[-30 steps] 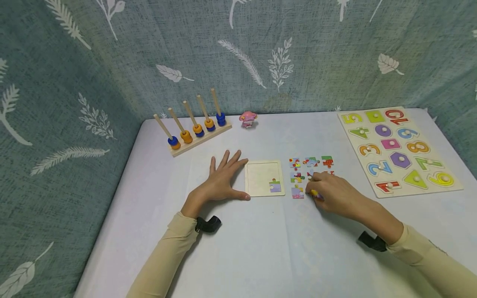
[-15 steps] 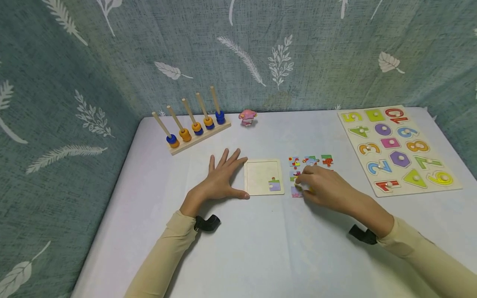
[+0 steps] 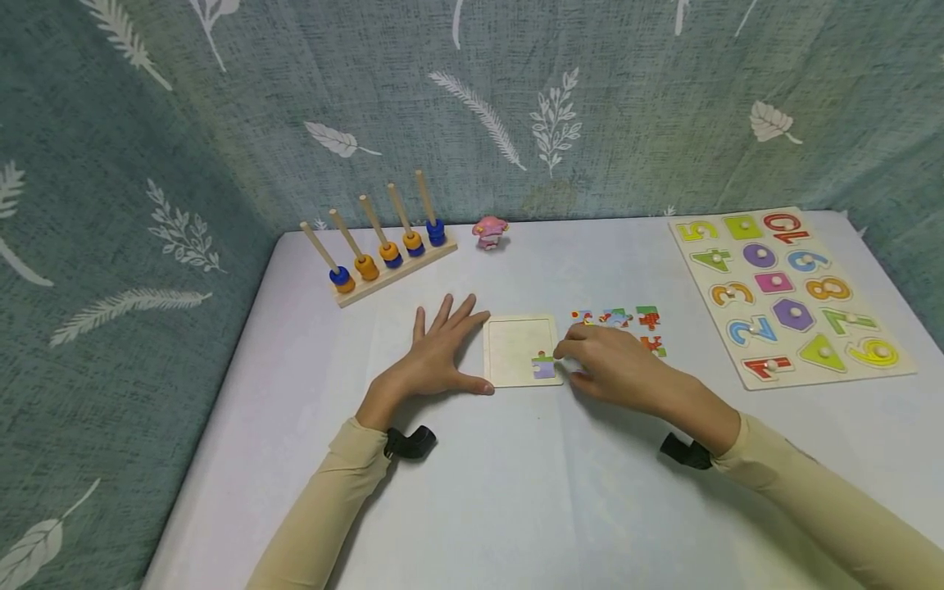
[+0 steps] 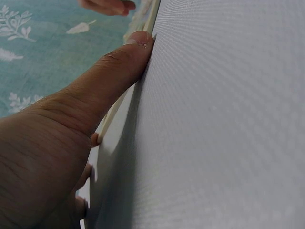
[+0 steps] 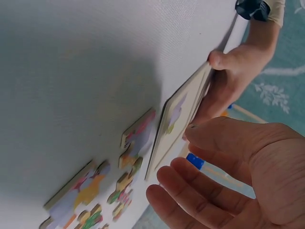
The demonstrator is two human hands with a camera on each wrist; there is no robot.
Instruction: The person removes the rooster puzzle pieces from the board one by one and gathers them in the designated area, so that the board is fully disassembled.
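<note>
My left hand (image 3: 437, 356) lies at the left side of a square wooden puzzle tray (image 3: 519, 322). Its fingers are spread, with thumb and index finger touching the tray's left edge. One purple-and-green jigsaw piece (image 3: 543, 368) lies in the tray's lower right corner. My right hand (image 3: 627, 367) hovers just right of the tray, fingertips close to that piece. In the right wrist view, its fingers (image 5: 190, 191) are loosely bent, and I see nothing held between them. Loose jigsaw pieces (image 3: 615, 318) lie beneath and beyond this hand, some hidden by it in the head view.
Toward the back left stands a wooden peg abacus (image 3: 398, 274) with blue and orange rings. A small pink figurine (image 3: 490, 233) is near the back edge. A number-and-shape peg board (image 3: 792, 299) lies at the right. Patterned cloth (image 3: 472, 106) hangs behind the table.
My right hand has moved left from the loose jigsaw pieces to the tray's right edge, uncovering the pieces at the right. The left hand has stayed at the tray.
</note>
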